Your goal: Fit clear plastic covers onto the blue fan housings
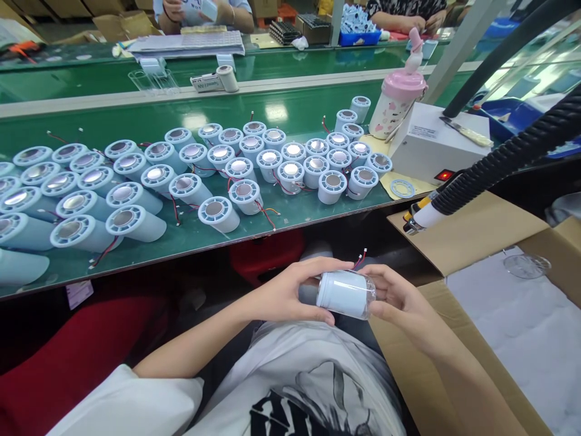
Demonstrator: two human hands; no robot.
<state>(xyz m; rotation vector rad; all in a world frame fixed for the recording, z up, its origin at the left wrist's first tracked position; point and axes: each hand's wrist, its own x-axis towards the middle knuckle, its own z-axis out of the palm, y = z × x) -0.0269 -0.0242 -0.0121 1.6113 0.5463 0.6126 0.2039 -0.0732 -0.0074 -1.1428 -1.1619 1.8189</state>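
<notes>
- Below the near edge of the green workbench (290, 115), over the lap: both hands hold one white cylindrical housing (342, 293) lying on its side, axis roughly left to right.
- Left hand (290, 293): fingers curled over the top and left end of the housing, thumb underneath; clamped on it.
- Right hand (399, 303): fingers wrapped round the right end, where a clear cap-like part (370, 298) shows; also closed on the housing.
- Red and white lead wires (361, 259) with a small white connector stick up from behind the housing, just above the fingers.
- Workbench surface: a large batch of identical white housings (181, 181), most upright with metal-centred grilled tops facing up, those at far left tipped on their sides; red wires trail between them.
- Right of the batch: a pink and white drinking bottle (397, 100) beside a white box unit (431, 145) with a lit red switch (443, 175); a pale ring (402, 189) lies flat in front of it.
- Black corrugated hose (512, 158) descends from upper right, ending in a white nozzle with a yellow tip.
- Open cardboard carton (463, 230) stands to the right, lined with white sheet; a clear round piece (526, 264) rests inside.
- Far side of the bench: other people's hands (181, 12) at work, kept apart from these two.
</notes>
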